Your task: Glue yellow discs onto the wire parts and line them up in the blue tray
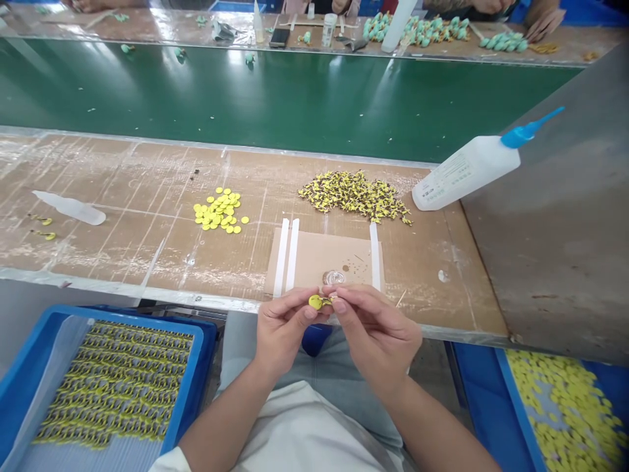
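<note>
Just over the table's front edge, my left hand (pixel 284 331) pinches a small yellow disc (pixel 315 301) between thumb and fingertips. My right hand (pixel 377 335) is closed at the fingertips on a tiny yellow-and-black piece (pixel 327 301) that meets the disc; whether the two are joined cannot be made out. Behind the hands lies a cardboard sheet (pixel 324 252) with white tape strips. A clear blob or small dish (pixel 334 278) sits on it. Farther back is a heap of yellow-and-black pieces (pixel 356 195), and to the left a pile of yellow discs (pixel 220 211).
A white bottle with blue nozzle (pixel 469 172) leans at the right by a metal panel (pixel 550 216). A squeeze bottle (pixel 71 207) lies left. Blue trays (pixel 196 354) flank me below table height. Beyond the green belt (pixel 295 105), other people's hands (pixel 545 25) work near turquoise pieces (pixel 432 30).
</note>
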A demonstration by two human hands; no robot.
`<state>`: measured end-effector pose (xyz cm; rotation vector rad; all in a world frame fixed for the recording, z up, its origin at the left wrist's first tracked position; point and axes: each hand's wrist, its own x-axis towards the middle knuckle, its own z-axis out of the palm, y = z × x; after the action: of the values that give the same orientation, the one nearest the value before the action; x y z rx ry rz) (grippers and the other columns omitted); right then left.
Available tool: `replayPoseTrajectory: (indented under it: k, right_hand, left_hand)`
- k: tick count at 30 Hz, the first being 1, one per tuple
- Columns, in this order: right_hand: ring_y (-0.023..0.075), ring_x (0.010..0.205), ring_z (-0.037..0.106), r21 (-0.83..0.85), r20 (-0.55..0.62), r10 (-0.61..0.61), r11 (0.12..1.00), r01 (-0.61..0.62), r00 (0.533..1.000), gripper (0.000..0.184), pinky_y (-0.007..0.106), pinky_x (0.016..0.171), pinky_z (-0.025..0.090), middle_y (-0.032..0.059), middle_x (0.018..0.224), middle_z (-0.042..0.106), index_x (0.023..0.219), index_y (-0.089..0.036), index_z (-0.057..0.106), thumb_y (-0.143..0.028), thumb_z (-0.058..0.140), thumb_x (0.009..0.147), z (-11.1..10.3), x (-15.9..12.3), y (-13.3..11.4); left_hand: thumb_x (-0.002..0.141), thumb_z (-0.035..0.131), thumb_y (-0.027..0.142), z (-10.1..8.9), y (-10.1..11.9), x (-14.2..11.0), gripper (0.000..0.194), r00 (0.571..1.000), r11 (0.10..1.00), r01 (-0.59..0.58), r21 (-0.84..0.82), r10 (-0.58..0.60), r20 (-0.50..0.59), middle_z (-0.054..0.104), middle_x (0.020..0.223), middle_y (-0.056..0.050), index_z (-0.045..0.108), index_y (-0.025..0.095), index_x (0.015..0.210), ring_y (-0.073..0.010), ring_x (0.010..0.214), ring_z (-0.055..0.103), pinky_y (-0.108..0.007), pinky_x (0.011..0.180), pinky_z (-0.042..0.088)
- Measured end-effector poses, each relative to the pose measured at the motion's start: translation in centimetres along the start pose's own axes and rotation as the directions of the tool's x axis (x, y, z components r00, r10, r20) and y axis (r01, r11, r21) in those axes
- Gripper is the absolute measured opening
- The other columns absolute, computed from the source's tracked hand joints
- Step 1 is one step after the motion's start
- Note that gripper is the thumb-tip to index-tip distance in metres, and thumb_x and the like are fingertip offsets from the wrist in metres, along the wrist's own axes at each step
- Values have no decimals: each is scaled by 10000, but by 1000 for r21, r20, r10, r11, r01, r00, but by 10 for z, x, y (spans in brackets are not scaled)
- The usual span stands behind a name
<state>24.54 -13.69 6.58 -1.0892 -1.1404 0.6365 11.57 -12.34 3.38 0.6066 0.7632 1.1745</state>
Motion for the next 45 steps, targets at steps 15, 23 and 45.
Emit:
replayPoseTrajectory:
  k: [15,23,45]
  right_hand:
    - [187,870,748,-17,42,-51,999,51,998,303,320,789,655,38,984,765,1043,-263,783,-22,712,874,-2,0,4]
    - [199,866,753,-60,80,-95,993,100,992,297,344,801,658,34,947,765,1017,-269,772,-21,700,871,-3,4,0]
    - [203,902,757,17,152,-111,994,110,982,361,331,796,662,27,941,764,1040,-273,765,24,706,845,-1,4,3]
  left_hand:
    - [843,814,239,-1,-1,1,208,997,998,-60,-7,61,57,790,1065,-81,821,266,1049,-242,933,770,-319,789,672]
    - [859,794,209,-2,-1,2,199,988,991,-131,35,128,85,776,1018,-68,822,265,1048,-204,898,754,-286,758,671]
    - [850,794,147,-7,-1,-3,288,924,880,-383,282,372,92,670,818,-15,803,288,1101,-95,776,652,-171,725,562]
